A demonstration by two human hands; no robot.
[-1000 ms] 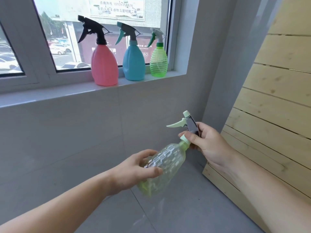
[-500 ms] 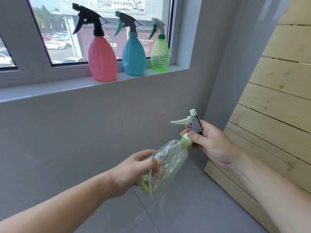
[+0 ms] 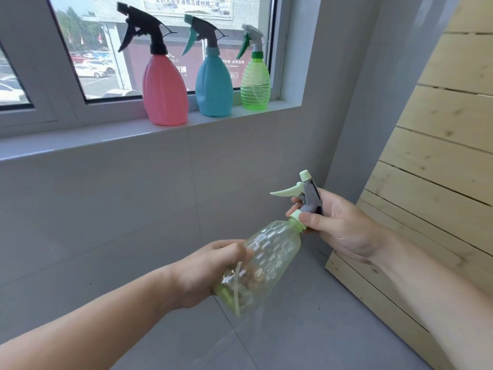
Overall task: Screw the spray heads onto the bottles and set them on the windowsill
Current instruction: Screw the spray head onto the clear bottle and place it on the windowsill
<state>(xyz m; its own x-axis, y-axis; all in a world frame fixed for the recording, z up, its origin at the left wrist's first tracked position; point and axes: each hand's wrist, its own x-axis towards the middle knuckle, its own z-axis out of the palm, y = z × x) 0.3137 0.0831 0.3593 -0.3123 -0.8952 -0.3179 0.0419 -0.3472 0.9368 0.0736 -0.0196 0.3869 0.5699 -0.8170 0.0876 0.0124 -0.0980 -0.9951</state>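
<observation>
I hold a clear pale-green bottle (image 3: pixel 269 260) tilted, neck up to the right, in front of me. My left hand (image 3: pixel 208 273) grips its lower body from the left. My right hand (image 3: pixel 338 225) is closed on the grey and mint spray head (image 3: pixel 304 193) at the bottle's neck, thumb on the mint collar. The head sits on the neck with its trigger pointing left. On the white windowsill (image 3: pixel 80 141) stand a pink bottle (image 3: pixel 164 94) with a black head, a blue bottle (image 3: pixel 213 85) with a teal head, and a green ribbed bottle (image 3: pixel 254 82).
A pale wooden slatted panel (image 3: pixel 437 145) leans against the wall on the right, close to my right forearm. Grey tiled wall runs below the sill and grey floor tiles lie underneath. The sill left of the pink bottle is bare.
The bottle has turned in my hands: my left hand shifted its grip round the lower body and the bottle rose a little. The view tilted slightly; the sill bottles stay put.
</observation>
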